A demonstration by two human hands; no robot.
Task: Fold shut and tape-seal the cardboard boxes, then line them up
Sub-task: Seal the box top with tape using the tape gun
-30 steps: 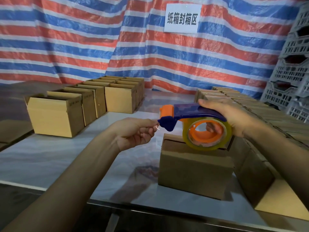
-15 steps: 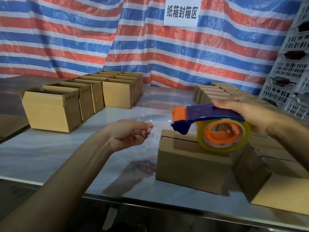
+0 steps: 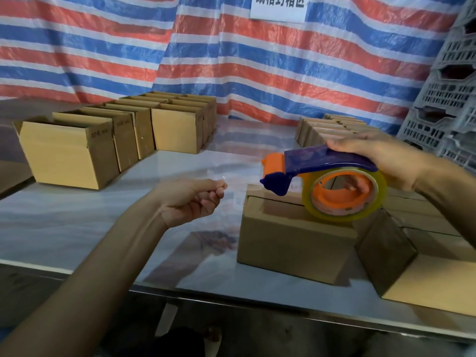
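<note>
A small cardboard box [image 3: 288, 235] with its flaps folded shut stands on the marble table [image 3: 77, 220], right of centre. My right hand [image 3: 381, 161] grips a blue and orange tape dispenser [image 3: 324, 181] with a clear tape roll, held over the box's top. My left hand [image 3: 193, 199] is left of the box, its fingers pinching the free end of the clear tape [image 3: 223, 179]. A stretch of pulled tape runs from the dispenser's nose to my left fingers.
Open cardboard boxes [image 3: 69, 155] stand in rows at the back left. Closed boxes [image 3: 332, 127] line the right side, and a tilted box [image 3: 386, 251] leans beside the centre one. Grey plastic crates [image 3: 448, 99] are stacked at the far right. The table's front edge [image 3: 231, 300] is near.
My right hand has drawn the dispenser to the right, away from my left hand, so the tape span between them has grown. My left hand stays pinched on the tape end.
</note>
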